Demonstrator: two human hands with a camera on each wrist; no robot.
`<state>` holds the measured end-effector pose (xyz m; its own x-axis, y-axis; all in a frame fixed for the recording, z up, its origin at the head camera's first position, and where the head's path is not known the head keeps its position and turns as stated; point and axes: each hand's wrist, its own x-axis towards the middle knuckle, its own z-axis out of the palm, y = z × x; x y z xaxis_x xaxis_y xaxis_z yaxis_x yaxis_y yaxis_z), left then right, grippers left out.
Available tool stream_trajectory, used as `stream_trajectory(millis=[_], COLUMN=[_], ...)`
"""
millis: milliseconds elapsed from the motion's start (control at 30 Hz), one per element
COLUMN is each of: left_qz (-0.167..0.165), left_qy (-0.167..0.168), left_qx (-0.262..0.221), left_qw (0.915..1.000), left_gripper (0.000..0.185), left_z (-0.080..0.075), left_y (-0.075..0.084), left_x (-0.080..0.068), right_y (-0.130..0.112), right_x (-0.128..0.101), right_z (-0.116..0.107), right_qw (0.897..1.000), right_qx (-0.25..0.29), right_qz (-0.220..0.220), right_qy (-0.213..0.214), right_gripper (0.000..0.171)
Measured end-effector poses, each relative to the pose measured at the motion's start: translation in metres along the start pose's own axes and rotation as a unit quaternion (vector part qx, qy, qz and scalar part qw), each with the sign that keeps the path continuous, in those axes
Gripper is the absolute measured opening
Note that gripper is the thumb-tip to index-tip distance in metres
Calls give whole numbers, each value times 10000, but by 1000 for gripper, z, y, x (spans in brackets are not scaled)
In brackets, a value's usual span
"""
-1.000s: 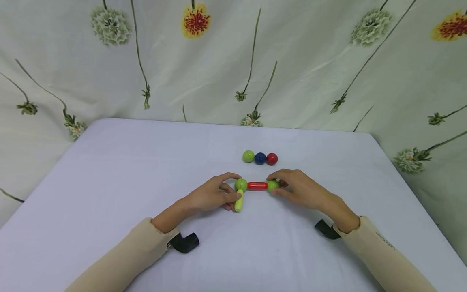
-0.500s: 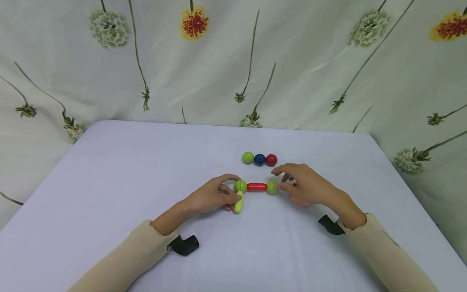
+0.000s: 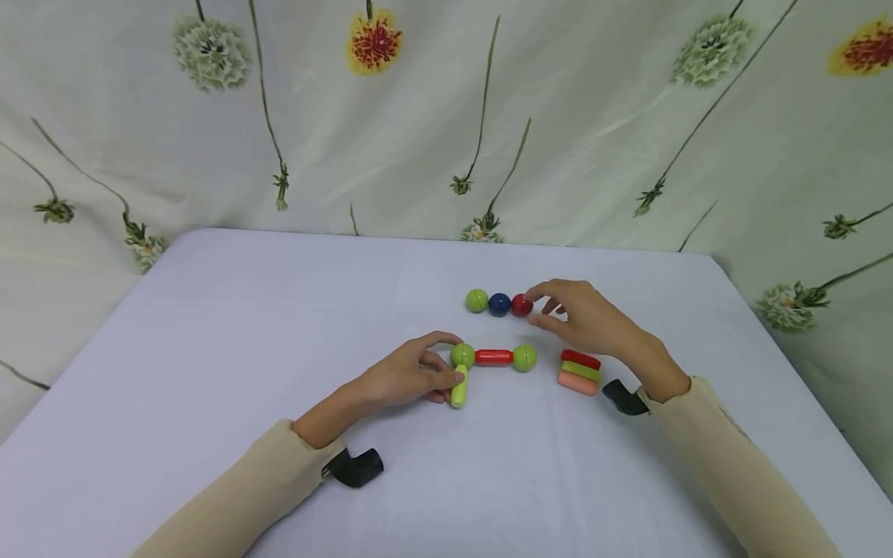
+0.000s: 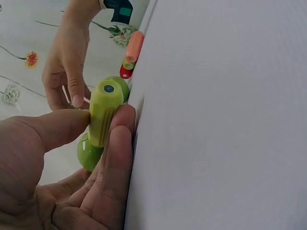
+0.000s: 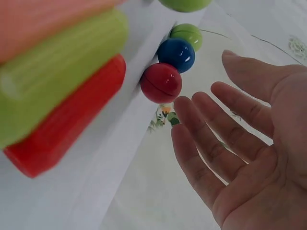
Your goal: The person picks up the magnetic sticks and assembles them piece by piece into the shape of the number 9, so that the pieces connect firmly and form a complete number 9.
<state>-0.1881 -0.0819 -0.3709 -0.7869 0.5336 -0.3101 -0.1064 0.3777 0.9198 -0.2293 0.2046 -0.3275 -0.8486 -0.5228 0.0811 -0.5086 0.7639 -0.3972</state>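
My left hand (image 3: 405, 373) pinches a yellow-green rod (image 3: 458, 390) between thumb and fingers; its index fingertip rests at a green ball (image 3: 463, 354) joined at the rod's far end. From that ball a red rod (image 3: 494, 356) runs right to a second green ball (image 3: 525, 357), making an L shape. The left wrist view shows the hole in the rod's (image 4: 104, 108) near end. My right hand (image 3: 589, 316) reaches over to a red ball (image 3: 522, 304), fingers spread and nothing held. In the right wrist view its fingertips are right beside the red ball (image 5: 161, 83).
Left of the red ball, a blue ball (image 3: 499, 304) and a green ball (image 3: 477, 301) continue the row. Three loose rods, red (image 3: 580, 359), yellow-green (image 3: 582, 371) and pink (image 3: 577, 383), lie side by side below my right hand. A flowered cloth (image 3: 418, 155) hangs behind the white table (image 3: 279, 310).
My right hand has let go of the right green ball and moved up and back to the red ball, uncovering the three loose rods. The left hand stays on its rod.
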Motion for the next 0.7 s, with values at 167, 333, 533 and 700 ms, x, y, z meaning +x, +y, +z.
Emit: stream_trajectory(millis=[167, 333, 533, 700], left_qz=[53, 78, 79, 52], left_qy=[-17, -34, -14, -15], left_qx=[-14, -13, -78, -83], left_qw=[10000, 10000, 9999, 10000], left_gripper=[53, 54, 55, 54], left_z=[1, 1, 1, 1], left_y=[-1, -1, 0, -1], left_x=[1, 0, -1, 0], right_y=[3, 10, 14, 15], right_x=[13, 23, 29, 31], right_z=[-3, -2, 1, 3], right_qw=[9997, 9990, 9983, 9976], right_qx=[-15, 27, 114, 108], right_qz=[194, 289, 345, 441], right_qy=[-131, -326, -456, -518], right_gripper=[40, 41, 40, 39])
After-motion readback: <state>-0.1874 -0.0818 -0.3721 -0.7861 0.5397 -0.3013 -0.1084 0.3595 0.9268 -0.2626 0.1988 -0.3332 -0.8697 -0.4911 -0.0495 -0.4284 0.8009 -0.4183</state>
